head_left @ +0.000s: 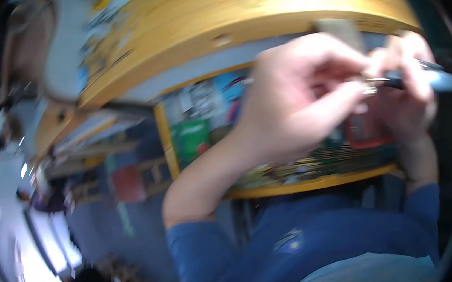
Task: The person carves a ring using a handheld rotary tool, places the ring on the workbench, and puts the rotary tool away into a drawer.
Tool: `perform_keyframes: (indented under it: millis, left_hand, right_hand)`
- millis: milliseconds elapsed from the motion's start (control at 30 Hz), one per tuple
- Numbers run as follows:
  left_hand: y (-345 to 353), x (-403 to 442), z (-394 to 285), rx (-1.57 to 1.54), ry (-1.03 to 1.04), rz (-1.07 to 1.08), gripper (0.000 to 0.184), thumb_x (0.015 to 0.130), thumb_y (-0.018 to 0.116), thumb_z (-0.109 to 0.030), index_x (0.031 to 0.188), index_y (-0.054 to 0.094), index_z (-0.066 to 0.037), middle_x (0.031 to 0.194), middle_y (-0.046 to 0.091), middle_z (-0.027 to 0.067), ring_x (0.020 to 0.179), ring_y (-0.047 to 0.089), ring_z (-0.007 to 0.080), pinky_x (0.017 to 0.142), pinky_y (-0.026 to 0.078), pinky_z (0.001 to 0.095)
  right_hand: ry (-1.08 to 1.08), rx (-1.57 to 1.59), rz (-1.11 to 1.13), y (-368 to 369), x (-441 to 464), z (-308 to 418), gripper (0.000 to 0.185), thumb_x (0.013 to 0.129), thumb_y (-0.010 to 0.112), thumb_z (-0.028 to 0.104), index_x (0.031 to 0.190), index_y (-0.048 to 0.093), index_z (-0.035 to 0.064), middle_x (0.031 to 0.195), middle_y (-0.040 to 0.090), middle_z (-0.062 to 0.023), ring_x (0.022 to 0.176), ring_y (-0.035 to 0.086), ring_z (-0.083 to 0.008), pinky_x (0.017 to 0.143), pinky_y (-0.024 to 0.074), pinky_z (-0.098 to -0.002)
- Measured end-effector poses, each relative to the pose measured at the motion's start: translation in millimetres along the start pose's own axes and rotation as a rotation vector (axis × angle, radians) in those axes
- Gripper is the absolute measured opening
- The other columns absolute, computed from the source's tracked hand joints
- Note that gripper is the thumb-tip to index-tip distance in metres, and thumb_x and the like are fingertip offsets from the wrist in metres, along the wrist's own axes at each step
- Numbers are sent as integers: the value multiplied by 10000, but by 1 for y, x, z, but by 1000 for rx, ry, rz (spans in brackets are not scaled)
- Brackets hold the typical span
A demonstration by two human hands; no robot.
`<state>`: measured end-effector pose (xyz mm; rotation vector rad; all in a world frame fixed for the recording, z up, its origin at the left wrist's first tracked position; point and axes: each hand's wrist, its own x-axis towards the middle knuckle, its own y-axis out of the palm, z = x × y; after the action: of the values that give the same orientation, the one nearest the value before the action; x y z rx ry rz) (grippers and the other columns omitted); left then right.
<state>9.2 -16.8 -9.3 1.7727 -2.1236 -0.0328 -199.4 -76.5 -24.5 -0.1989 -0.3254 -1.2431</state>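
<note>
My left hand (301,97) is closed, thumb and forefinger pinching a small shiny metal piece (368,88). Motion blur hides what kind of piece it is. Close beside it, my right hand (409,75) is wrapped round a slim tool with a dark shaft and a blue end (447,79). A thin tip of the tool points left and reaches the metal piece, though I cannot tell whether they touch. Both hands are held up over an open drawer (318,182) with a yellow wooden edge.
The wooden bench (181,33) curves across the top, with blurred small tools (108,46) at its left. In the drawer lie a green packet (192,136), a red container (360,132) and several small items. A red stool (128,183) and a distant person (49,199) are at left.
</note>
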Motion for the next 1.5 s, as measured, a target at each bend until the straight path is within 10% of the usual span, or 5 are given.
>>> perform_keyframes:
  millis: [300, 467, 633, 767, 1500]
  left_hand:
    - [2, 5, 16, -152, 126, -20, 36, 806, 650, 39, 841, 653, 47, 771, 691, 106, 666, 682, 119, 588, 549, 236]
    - [7, 2, 2, -127, -30, -25, 73, 836, 667, -12, 878, 663, 48, 768, 698, 106, 652, 683, 122, 585, 541, 236]
    - [2, 2, -7, 7, -134, -23, 234, 841, 677, 85, 1068, 619, 75, 977, 698, 186, 893, 708, 238, 691, 616, 297]
    - [10, -1, -1, -40, -36, -70, 211, 841, 655, 100, 1043, 615, 51, 870, 681, 146, 695, 671, 162, 627, 570, 247]
    - [9, -3, -5, -43, -96, -80, 214, 853, 625, 95, 1061, 607, 46, 842, 662, 119, 656, 654, 122, 622, 548, 215]
  right_hand:
    - [-44, 372, 209, -35, 6, -39, 142, 979, 505, 177, 970, 504, 36, 879, 448, -53, 813, 441, -153, 758, 405, -278]
    - [76, 71, -340, -21, -13, -48, 232, 976, 480, 136, 1175, 483, 17, 1017, 543, -96, 932, 536, -185, 849, 442, -309]
    - [36, 33, -85, 16, -3, 6, 62, 887, 477, 74, 924, 464, 27, 807, 528, -97, 722, 546, -210, 686, 466, -324]
    - [67, 344, 100, 18, 0, 9, 82, 879, 566, 14, 880, 484, 20, 798, 617, -117, 743, 639, -188, 687, 548, -324]
    - [130, 473, 87, 18, -5, 7, 164, 877, 609, -14, 903, 453, 32, 800, 579, -63, 803, 671, -175, 723, 574, -332]
